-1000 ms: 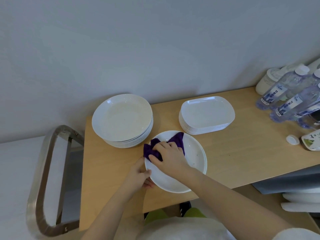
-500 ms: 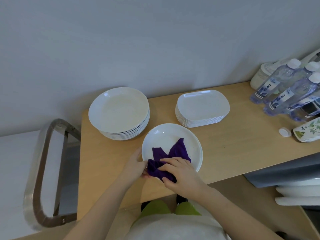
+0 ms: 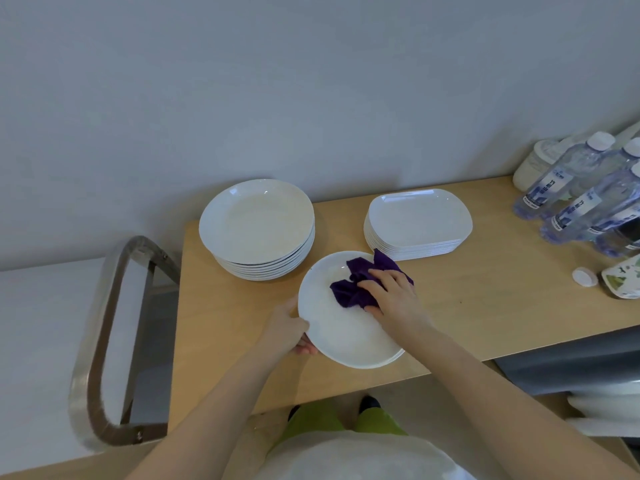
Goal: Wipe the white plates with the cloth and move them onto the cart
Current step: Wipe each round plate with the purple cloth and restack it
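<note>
Head view: the right hand (image 3: 394, 299) presses a bunched purple cloth (image 3: 360, 282) onto the far right part of a round white plate (image 3: 343, 334), fingers curled over the fabric. The left hand (image 3: 285, 332) grips the plate's left rim, thumb on top, steadying it on the wooden surface (image 3: 485, 306). Wiping looks to be the step in hand; next the plate would need lifting and carrying left to the cart (image 3: 104, 341), whose metal handle stands just beside the surface's left end. The plate sits close to the near edge. Behind it stand a stack of round plates (image 3: 258, 226) and a stack of oblong plates (image 3: 419, 220); water bottles (image 3: 581, 199) crowd the far right. Open room lies left of the plate.
</note>
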### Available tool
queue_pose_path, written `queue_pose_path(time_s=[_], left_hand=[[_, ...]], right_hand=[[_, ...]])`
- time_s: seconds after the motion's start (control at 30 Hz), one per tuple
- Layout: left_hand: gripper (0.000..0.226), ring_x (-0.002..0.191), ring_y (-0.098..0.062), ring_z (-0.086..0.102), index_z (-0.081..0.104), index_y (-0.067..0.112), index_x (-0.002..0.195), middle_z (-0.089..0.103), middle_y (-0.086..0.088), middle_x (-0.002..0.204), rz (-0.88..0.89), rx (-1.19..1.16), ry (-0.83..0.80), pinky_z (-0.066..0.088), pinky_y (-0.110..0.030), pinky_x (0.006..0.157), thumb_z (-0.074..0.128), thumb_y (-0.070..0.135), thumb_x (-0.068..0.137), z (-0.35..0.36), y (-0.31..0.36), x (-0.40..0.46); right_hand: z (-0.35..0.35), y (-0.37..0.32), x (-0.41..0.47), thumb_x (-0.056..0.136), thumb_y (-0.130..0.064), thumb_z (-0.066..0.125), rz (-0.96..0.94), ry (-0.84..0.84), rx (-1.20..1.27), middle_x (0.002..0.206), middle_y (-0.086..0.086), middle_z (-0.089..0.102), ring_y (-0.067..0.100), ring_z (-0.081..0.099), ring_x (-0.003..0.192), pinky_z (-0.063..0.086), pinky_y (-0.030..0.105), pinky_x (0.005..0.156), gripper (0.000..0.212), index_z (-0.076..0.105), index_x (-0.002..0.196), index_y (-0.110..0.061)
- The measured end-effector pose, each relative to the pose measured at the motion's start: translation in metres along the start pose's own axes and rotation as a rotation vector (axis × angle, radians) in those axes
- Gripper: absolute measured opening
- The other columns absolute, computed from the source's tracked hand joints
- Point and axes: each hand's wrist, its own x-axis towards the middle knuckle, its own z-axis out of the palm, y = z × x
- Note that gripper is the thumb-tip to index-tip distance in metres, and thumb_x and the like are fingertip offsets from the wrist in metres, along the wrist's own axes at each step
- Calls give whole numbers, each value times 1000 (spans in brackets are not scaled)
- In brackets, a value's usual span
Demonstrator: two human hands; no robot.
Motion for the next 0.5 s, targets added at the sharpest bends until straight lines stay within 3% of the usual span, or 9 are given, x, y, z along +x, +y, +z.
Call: queue_pose_path(time_s=[0.13,0.27,0.37,0.5], left_hand=[[62,53,-23,68,39,25,140,70,-11,60,1,17,-2,56,-32,56,45,-4,86,-1,1,-1],[50,52,-24,66,42,20,136,69,-14,61,-8,28,23,55,-33,54,44,-1,91,0,3,-1],[39,50,-25,65,45,24,130,67,-15,64,6,43,43,54,-30,49,44,6,95,1,4,-1],[47,49,-22,65,47,26,128,69,-12,61,19,62,24,52,-27,46,43,0,90,2,3,0]], right_hand=[[9,-28,28,90,-28,58,45,54,213,144,-4,41,25,31,131,27,39,108,46,49,134,-25],[16,-63,38,84,-30,62,-35,58,317,141,-3,44,25,36,126,28,38,107,49,52,131,-23],[22,-72,33,82,-34,61,-94,73,252,139,-7,47,23,41,123,38,39,101,48,54,129,-27],[16,-60,38,87,-34,56,-119,73,54,135,-6,49,23,45,119,44,38,90,42,52,129,-30]])
